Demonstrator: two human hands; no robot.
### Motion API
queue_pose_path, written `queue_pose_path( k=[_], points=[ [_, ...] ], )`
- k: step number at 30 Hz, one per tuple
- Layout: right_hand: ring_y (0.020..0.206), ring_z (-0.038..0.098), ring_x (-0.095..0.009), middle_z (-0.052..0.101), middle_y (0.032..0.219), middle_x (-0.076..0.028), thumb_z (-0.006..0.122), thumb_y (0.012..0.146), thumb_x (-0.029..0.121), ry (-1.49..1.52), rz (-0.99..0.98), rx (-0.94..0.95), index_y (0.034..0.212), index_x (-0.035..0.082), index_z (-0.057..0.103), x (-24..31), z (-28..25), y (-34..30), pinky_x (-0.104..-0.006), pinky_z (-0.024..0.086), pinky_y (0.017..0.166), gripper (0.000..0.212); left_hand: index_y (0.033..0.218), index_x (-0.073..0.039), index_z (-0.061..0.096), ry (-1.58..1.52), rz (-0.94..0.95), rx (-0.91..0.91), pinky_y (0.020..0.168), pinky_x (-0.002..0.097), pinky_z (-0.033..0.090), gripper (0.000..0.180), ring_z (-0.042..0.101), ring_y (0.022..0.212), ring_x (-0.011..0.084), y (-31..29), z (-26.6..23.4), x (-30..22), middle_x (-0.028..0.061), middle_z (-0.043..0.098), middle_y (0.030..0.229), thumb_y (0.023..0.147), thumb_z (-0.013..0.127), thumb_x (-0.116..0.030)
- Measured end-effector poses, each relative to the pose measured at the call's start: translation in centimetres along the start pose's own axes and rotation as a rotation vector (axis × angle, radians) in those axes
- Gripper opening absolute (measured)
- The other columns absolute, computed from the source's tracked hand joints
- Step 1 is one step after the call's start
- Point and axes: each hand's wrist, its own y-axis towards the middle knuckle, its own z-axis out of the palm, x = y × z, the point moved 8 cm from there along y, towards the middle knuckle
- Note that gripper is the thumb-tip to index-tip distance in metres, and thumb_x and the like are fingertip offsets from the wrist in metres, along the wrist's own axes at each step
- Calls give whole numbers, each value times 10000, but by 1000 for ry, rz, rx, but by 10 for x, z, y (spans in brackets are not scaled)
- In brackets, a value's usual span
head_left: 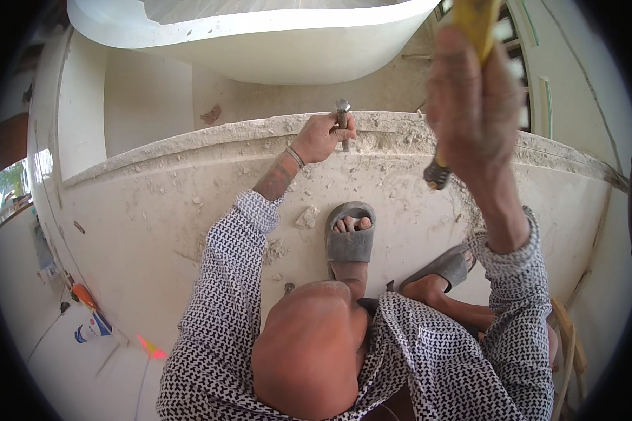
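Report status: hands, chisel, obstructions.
Left hand gripping chisel at ledge. Right hand gripping yellow-handled tool, upper end out of frame. Loose rubble on floor.

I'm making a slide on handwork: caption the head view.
Left hand holding a metal rod at a rubble-strewn ledge, right hand holding a yellow tool.

Long cloth sleeves [221,274]: black-and-white repeating pattern on my feed | tool handle [479,24]: I read yellow, black lower end | short metal rod [342,112]: silver-grey | rubber slide sandals [350,244]: dark grey | curved bathtub [288,52]: white | dusty floor [119,231]: pale beige
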Motion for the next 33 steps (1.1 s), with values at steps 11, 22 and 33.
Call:
queue_pose_path(
  k=[11,22,33],
  points=[
    [427,411,-32,405,558,58,457,1092,429,-90,-36,10,974,56,609,20,-22,18,-209,337,315,419,935,-40,641,80,-6,-59,700,328,525,138,633,704,145,-1,4,7,49,669,765,934,717,-155],
    [425,371,7,375,568,86,486,1084,444,57,285,-32,916,71,556,6,-41,-9,-181,321,346,416,940,-21,638,-7,12,28,763,316,529,129,620,781,117,6,-24,-27,32,674,826,950,710,-127],
    [417,376,-6,415,570,79,470,1096,408,75,25,-27,1001,38,584,29,-28,12,-186,308,337,399,939,-29,641,-65,-19,21,792,323,526,95,616,813,122,-6,-20,-8,33,673,852,946,696,-105]
  ],
)
